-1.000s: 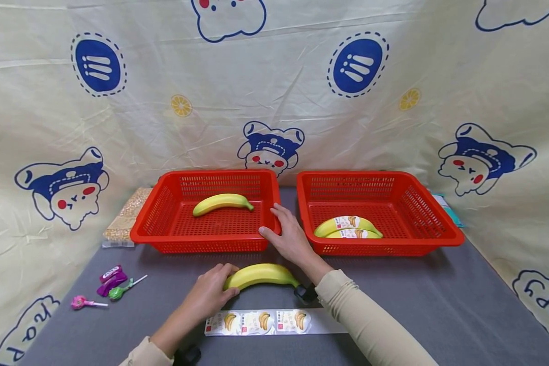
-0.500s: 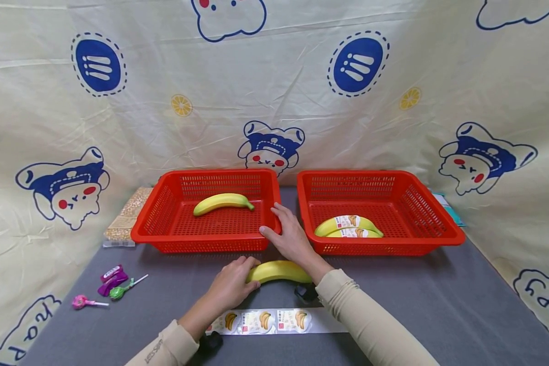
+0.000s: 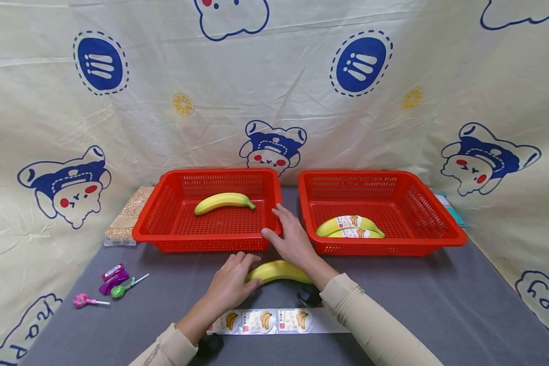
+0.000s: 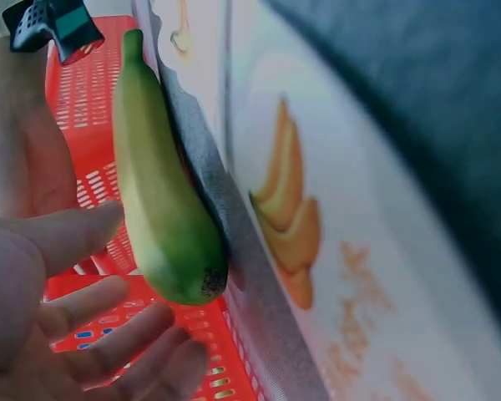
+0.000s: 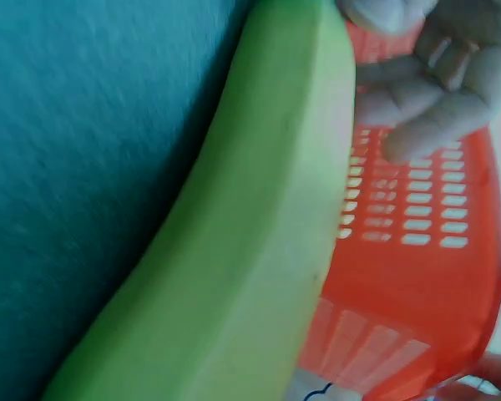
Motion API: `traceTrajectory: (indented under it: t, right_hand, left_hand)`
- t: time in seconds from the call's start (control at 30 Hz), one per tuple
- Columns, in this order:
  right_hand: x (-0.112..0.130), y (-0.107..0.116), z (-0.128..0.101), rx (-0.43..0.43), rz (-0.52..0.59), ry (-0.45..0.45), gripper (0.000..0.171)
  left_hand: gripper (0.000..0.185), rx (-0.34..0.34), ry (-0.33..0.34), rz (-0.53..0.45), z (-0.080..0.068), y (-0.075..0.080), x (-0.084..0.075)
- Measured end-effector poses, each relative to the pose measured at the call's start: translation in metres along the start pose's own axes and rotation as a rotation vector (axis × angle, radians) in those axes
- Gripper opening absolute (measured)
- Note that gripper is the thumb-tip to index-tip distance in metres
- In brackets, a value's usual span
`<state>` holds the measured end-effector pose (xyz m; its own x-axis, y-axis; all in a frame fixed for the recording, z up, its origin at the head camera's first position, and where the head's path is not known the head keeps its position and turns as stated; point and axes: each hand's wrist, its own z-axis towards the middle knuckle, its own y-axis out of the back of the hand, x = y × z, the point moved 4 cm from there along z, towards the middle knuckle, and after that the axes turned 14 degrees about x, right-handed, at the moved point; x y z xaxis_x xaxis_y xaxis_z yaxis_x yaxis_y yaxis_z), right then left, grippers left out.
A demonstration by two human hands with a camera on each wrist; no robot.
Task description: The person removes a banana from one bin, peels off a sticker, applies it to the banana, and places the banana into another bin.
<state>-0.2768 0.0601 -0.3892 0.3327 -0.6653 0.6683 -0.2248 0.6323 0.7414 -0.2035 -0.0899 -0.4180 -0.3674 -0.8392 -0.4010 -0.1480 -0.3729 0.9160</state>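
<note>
A bare yellow banana (image 3: 278, 272) with greenish tips lies on the grey tabletop in front of the baskets. My left hand (image 3: 232, 282) is at its left end, with fingers spread and apart from it in the left wrist view; the thumb (image 4: 92, 227) is close against the banana's side. My right hand (image 3: 294, 243) rests at the front right corner of the left red basket (image 3: 206, 238), fingers fairly straight, its forearm over the banana's right end. Before both hands lies a strip of banana stickers (image 3: 274, 321), partly hidden by the sleeves.
One unlabelled banana (image 3: 224, 203) lies in the left basket. The right red basket (image 3: 393, 243) holds two bananas (image 3: 349, 226) with stickers. Wrapped candy (image 3: 114, 278) and lollipops (image 3: 120, 292) lie at left. A bag of grains (image 3: 129, 216) stands beside the left basket.
My left hand has slid the banana to the right along the table, then its fingers have loosened from it. The right hand stays at the basket corner.
</note>
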Motion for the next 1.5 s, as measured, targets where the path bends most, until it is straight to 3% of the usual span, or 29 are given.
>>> traceTrajectory:
  t: [0.17,0.33,0.47,0.7,0.9,1.07,1.5]
  right_hand:
    - [0.008,0.003,-0.021,-0.045,-0.057,0.035,0.064]
    - [0.013,0.002,-0.049,-0.07,-0.1,0.129,0.057]
    - [0.012,0.001,-0.073,-0.049,-0.138,0.164,0.053]
    - [-0.006,-0.004,-0.105,0.079,-0.198,0.122,0.045]
    - [-0.021,-0.011,-0.125,0.136,-0.281,0.189,0.038]
    - [-0.029,-0.014,-0.133,0.169,-0.297,0.225,0.032]
    - [-0.043,-0.022,-0.135,0.31,-0.303,0.17,0.035]
  left_hand:
    - [0.042,-0.088,-0.029,0.012,-0.012,0.008,-0.006]
    - [0.038,-0.127,-0.082,0.001,-0.026,0.01,-0.012]
    - [0.036,-0.111,-0.125,0.002,-0.036,0.006,-0.018]
    - [0.034,-0.025,-0.186,-0.018,-0.043,-0.008,-0.024]
    - [0.031,0.058,-0.208,-0.065,-0.045,-0.018,-0.025]
    - [0.028,0.069,-0.217,-0.079,-0.045,-0.023,-0.026]
    - [0.027,0.056,-0.26,-0.021,-0.045,-0.033,-0.027]
